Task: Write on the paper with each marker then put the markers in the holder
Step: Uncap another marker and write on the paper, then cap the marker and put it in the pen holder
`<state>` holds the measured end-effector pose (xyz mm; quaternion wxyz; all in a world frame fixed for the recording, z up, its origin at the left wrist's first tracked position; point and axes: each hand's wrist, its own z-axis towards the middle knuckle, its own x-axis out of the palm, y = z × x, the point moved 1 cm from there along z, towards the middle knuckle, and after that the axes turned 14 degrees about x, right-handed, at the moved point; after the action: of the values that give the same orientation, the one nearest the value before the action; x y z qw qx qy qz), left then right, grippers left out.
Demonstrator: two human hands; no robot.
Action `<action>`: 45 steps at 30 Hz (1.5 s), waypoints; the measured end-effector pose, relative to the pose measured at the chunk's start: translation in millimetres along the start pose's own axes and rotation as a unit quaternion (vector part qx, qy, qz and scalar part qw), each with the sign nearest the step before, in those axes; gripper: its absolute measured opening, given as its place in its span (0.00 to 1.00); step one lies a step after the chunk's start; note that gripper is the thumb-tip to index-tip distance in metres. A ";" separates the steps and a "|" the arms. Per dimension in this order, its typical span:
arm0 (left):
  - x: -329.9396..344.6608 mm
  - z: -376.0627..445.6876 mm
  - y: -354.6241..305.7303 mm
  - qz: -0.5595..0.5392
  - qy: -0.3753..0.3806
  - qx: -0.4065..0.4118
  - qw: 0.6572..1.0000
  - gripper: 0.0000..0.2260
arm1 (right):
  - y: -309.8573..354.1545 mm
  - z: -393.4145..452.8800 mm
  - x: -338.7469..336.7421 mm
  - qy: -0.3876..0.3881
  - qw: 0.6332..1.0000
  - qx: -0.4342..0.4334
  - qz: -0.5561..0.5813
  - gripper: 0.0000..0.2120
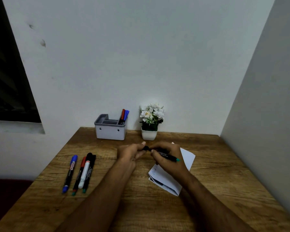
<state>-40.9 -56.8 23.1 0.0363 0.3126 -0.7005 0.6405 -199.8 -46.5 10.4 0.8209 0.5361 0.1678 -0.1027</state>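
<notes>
Near the table's point(157, 215) far edge, the right hand point(166, 158) grips the light, rigid marker point(167, 155) mid-barrel; the left hand point(132, 152) pinches its cap point(146, 148).

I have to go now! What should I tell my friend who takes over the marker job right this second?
Right hand grips the green-tipped marker above the paper; left hand pinches its black cap end.
Holder already has two markers, red and blue.
Four markers lie on the table, left side.
Left: finish this marker, write with the four, put all in the holder.
</notes>
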 end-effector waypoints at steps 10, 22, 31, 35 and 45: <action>12.5 -20.8 -1.3 -0.028 0.024 0.004 0.999 0.10 | 4.1 2.7 0.8 -0.060 0.998 -0.009 0.035 0.17; 6.9 -13.2 -7.0 -0.028 -0.036 0.032 0.998 0.10 | -3.5 20.2 13.9 -0.026 0.997 0.004 0.066 0.09; -29.7 10.8 -31.8 -0.030 -0.093 0.143 0.985 0.11 | -10.9 17.9 29.6 0.007 0.997 0.076 0.014 0.10; -30.2 11.3 -31.9 -0.021 -0.054 0.182 0.982 0.08 | -3.7 29.3 43.6 -0.023 0.996 0.066 -0.063 0.07; -26.9 35.8 -65.8 0.277 -0.027 0.398 0.874 0.12 | 34.1 71.5 76.9 0.019 0.967 0.002 -0.254 0.13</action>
<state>25.1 -78.2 62.2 -0.2891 0.1108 -0.4447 0.8404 -105.2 -97.2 36.0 0.7631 0.4798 0.3141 -0.2980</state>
